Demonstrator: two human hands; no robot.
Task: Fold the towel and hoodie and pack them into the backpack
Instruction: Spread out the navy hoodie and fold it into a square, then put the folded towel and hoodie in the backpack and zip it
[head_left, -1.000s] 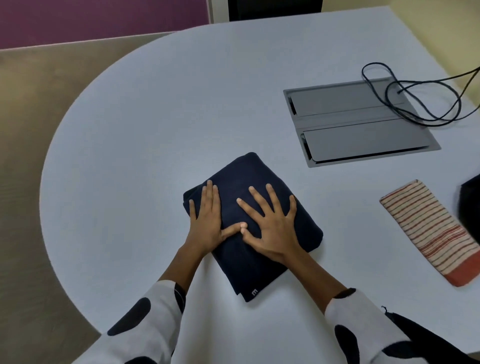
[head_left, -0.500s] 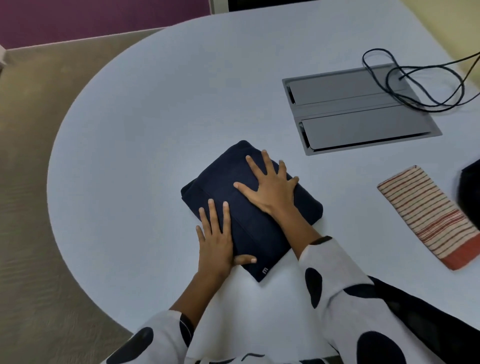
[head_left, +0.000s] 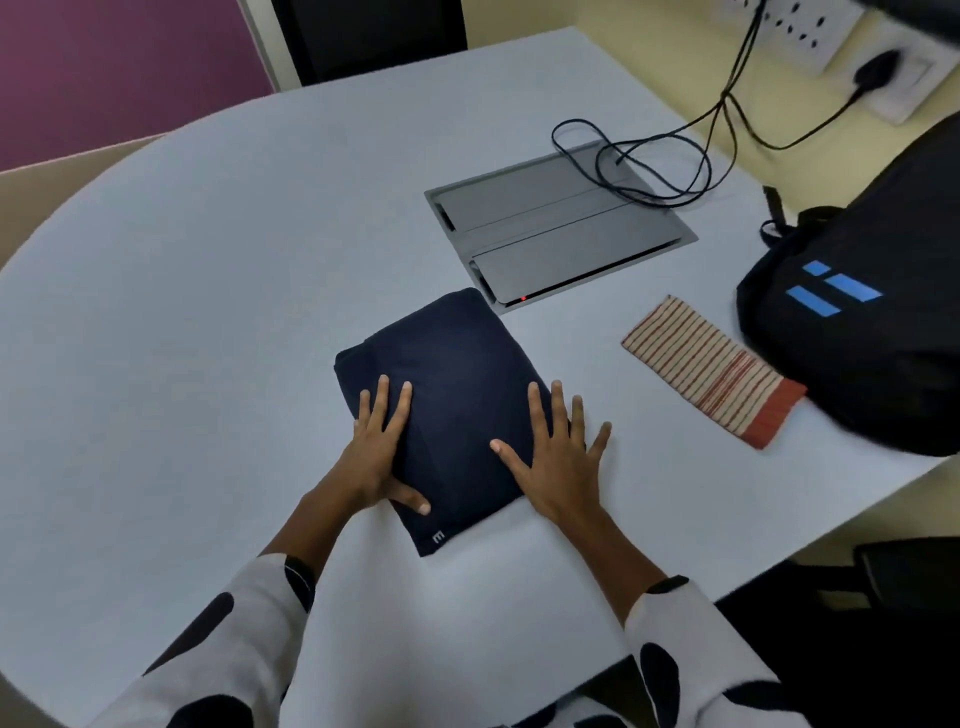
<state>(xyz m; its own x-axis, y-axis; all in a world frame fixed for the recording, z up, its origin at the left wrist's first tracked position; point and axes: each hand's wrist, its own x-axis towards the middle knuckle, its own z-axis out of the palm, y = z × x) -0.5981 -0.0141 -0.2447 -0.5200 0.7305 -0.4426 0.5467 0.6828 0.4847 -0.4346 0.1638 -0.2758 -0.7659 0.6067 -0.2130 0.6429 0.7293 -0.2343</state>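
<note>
A navy hoodie (head_left: 454, 379), folded into a compact rectangle, lies in the middle of the pale table (head_left: 182, 312). My left hand (head_left: 376, 447) rests flat on its left side with straight fingers and the thumb along the near edge. Flat on the hoodie's right edge lies my right hand (head_left: 558, 452), fingers spread, partly on the table. To the right lies a folded striped towel (head_left: 711, 369) with a red end. Just past it, at the right edge, stands a black backpack (head_left: 872, 322) with blue stripes.
A grey cable hatch (head_left: 556, 228) is set into the table behind the hoodie, with a loop of black cable (head_left: 639, 166) on it running to wall sockets (head_left: 810, 26). The table's rounded edge curves at the left; a dark chair (head_left: 909, 577) shows at the lower right.
Both hands have shifted on the hoodie: the right slid from its top toward its right near edge, the left stayed on the left side. The view swung right, showing the backpack.
</note>
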